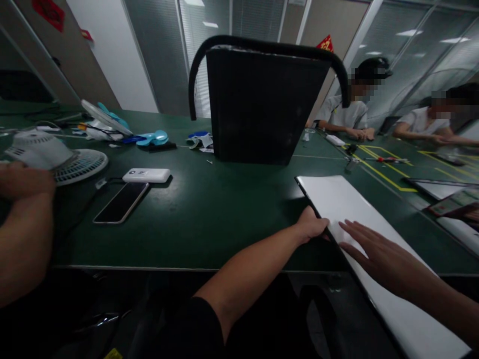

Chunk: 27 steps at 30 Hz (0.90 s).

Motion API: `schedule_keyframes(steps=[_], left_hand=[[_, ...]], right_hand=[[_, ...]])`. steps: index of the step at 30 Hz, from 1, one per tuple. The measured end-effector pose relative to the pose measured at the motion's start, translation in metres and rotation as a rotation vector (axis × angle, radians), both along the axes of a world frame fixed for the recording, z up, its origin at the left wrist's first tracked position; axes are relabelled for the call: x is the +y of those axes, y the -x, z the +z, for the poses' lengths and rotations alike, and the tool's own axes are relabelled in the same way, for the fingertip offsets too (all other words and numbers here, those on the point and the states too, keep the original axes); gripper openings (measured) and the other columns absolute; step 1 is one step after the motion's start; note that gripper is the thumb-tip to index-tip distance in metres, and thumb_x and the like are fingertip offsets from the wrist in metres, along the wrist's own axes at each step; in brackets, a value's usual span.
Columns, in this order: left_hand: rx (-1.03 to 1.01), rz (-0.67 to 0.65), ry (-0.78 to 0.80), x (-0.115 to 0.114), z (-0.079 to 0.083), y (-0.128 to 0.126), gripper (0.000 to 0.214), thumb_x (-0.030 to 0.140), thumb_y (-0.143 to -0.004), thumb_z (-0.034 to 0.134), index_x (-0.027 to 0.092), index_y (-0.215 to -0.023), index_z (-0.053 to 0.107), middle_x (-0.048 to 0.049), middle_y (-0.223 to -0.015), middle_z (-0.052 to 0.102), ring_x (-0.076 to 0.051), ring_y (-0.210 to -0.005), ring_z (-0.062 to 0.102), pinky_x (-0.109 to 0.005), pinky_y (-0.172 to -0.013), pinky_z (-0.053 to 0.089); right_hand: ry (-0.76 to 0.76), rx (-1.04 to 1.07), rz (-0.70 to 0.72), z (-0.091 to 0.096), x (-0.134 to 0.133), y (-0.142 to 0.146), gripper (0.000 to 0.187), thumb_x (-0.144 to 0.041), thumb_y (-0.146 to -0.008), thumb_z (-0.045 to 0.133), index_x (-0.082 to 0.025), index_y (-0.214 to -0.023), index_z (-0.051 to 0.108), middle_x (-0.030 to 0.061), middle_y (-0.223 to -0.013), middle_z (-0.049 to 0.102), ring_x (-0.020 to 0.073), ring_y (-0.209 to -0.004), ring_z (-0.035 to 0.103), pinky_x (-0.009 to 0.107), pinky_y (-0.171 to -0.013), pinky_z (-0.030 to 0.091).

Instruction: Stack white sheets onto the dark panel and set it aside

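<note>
A long white panel (337,192) with a thin dark edge lies tilted across the right side of the table and reaches past its front edge. My left hand (312,224) grips the panel's left edge, thumb on top and fingers underneath, partly hidden. My right hand (377,249) is over the white face with its fingers stretched out, palm down; whether it presses on the surface I cannot tell. Beyond them a big black panel (265,104) stands upright on the green table (209,214), with a black strip (262,45) bent over its top and hanging down both sides.
Left of centre lie a phone (122,203) and a white power bank (146,175) with a cable. A white fan (80,164) is at the left, near another person's arm (26,229). Blue fan blades (152,138) lie behind. Two people sit at the far right, near yellow tape lines (389,179).
</note>
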State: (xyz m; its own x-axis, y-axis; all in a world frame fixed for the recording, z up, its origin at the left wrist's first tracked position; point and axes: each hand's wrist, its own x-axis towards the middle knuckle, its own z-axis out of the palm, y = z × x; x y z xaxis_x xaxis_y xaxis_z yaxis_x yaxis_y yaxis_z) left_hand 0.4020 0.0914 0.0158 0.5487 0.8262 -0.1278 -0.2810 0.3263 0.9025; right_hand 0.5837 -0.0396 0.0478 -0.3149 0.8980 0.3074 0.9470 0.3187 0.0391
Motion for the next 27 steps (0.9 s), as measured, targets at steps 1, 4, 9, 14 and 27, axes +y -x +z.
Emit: schedule_keyframes(steps=[1, 4, 9, 14, 27], left_hand=[[0.012, 0.016, -0.022, 0.000, -0.003, 0.000, 0.039, 0.003, -0.072, 0.073, 0.014, -0.110, 0.069, -0.0057, -0.089, 0.075, -0.016, -0.062, 0.067, -0.031, -0.058, 0.062], [0.034, 0.079, -0.095, -0.004, -0.007, 0.000, 0.038, 0.006, -0.074, 0.080, 0.016, -0.110, 0.072, -0.0072, -0.101, 0.078, -0.019, -0.081, 0.072, -0.033, -0.078, 0.063], [0.088, 0.164, -0.136, -0.004, -0.009, 0.000, 0.031, 0.014, -0.074, 0.087, 0.015, -0.102, 0.074, -0.0086, -0.100, 0.079, -0.023, -0.092, 0.073, -0.038, -0.092, 0.060], [0.096, 0.199, -0.113, 0.001, -0.011, -0.003, 0.031, 0.022, -0.082, 0.087, 0.015, -0.110, 0.076, -0.0130, -0.111, 0.080, -0.028, -0.104, 0.075, -0.040, -0.096, 0.060], [0.186, 0.126, -0.011, -0.001, -0.008, 0.002, 0.033, 0.039, -0.102, 0.074, 0.016, -0.126, 0.070, -0.0095, -0.125, 0.073, -0.025, -0.109, 0.073, -0.046, -0.095, 0.064]], right_hand=[[-0.001, -0.004, -0.001, -0.001, 0.011, 0.004, 0.069, -0.065, -0.111, 0.035, -0.018, -0.158, 0.054, 0.0122, -0.161, 0.051, 0.0338, -0.152, 0.047, 0.056, -0.127, 0.045], [0.000, 0.010, -0.054, -0.012, 0.031, 0.018, 0.069, -0.057, -0.113, 0.034, -0.018, -0.169, 0.035, 0.0139, -0.174, 0.029, 0.0351, -0.163, 0.025, 0.061, -0.131, 0.035], [0.028, 0.039, -0.163, -0.030, 0.040, 0.032, 0.070, -0.057, -0.114, 0.028, -0.024, -0.175, 0.019, 0.0146, -0.178, 0.015, 0.0402, -0.164, 0.015, 0.076, -0.126, 0.031], [0.097, 0.052, -0.195, -0.032, 0.047, 0.029, 0.073, -0.063, -0.112, 0.024, -0.027, -0.175, 0.012, 0.0121, -0.178, 0.015, 0.0383, -0.165, 0.013, 0.078, -0.127, 0.026], [0.324, 0.103, -0.384, -0.040, 0.106, -0.041, 0.067, -0.055, -0.113, 0.048, -0.030, -0.172, 0.026, 0.0141, -0.176, 0.023, 0.0390, -0.161, 0.026, 0.074, -0.130, 0.027]])
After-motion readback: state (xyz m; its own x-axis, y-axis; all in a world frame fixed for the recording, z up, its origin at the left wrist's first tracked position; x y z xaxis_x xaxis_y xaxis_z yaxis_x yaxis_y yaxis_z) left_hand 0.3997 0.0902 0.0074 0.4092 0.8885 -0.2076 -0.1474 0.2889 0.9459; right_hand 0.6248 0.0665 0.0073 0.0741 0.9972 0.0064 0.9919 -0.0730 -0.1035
